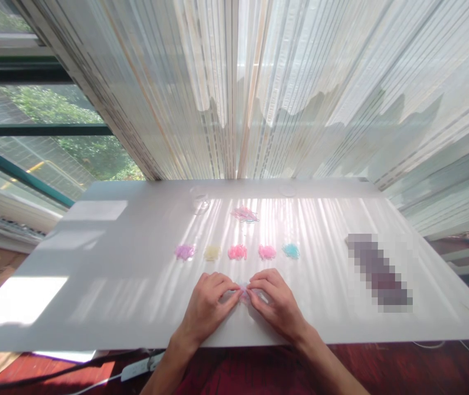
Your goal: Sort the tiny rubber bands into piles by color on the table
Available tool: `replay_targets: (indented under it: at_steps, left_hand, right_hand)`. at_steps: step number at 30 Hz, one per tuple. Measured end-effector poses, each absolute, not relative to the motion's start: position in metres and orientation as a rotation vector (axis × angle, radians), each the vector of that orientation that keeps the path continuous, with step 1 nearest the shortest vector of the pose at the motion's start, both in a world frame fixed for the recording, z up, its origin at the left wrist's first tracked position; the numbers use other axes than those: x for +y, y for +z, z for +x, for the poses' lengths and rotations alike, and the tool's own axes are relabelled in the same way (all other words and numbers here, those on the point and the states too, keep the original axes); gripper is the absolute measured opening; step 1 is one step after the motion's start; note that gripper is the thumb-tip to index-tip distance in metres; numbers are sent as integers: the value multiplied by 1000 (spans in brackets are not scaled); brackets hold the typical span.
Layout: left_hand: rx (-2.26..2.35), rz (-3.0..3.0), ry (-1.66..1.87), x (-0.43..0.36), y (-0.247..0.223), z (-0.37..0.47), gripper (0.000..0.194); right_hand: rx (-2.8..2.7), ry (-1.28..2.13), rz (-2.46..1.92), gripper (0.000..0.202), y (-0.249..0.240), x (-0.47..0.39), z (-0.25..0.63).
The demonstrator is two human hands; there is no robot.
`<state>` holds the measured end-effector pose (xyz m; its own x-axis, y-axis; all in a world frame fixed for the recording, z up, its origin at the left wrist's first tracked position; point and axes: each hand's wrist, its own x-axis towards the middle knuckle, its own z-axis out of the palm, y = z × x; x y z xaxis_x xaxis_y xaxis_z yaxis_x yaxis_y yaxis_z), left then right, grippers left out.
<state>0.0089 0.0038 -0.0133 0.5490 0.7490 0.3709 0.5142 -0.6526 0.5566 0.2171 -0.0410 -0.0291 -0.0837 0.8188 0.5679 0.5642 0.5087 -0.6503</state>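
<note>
My left hand (213, 300) and my right hand (276, 303) meet near the table's front edge. Thumb and fingers of each are pinched together, almost tip to tip. Between the fingertips shows a little clump of thin pinkish-purple pieces (243, 295); their exact kind is too small to make out. Just beyond lies a row of small heaps: purple (185, 252), pale yellow (212, 252), red-pink (237, 252), pink (266, 252) and turquoise (290, 251). Farther back is a mixed-colour heap (245, 214) of thin, loop-like pieces.
A clear round container (200, 202) stands behind the row on the left, and a clear disc like a lid (287, 190) lies at the back. A blurred-out dark object (378, 270) rests on the white table (320, 307) at right. Below the front edge is a power strip (141, 366).
</note>
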Motion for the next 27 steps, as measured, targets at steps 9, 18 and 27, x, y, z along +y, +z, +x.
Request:
replay_targets:
  at_steps: [9, 18, 27]
  left_hand:
    - [1016, 2424, 870, 5, -15, 6, 15]
    - [1039, 2434, 858, 7, -12, 2, 19]
    - [1027, 2444, 852, 10, -16, 10, 13]
  right_hand:
    - [-1735, 315, -1197, 16, -31, -42, 219]
    - [-1692, 337, -1231, 14, -28, -43, 223]
    - [-1620, 418, -1268, 8, -22, -43, 226]
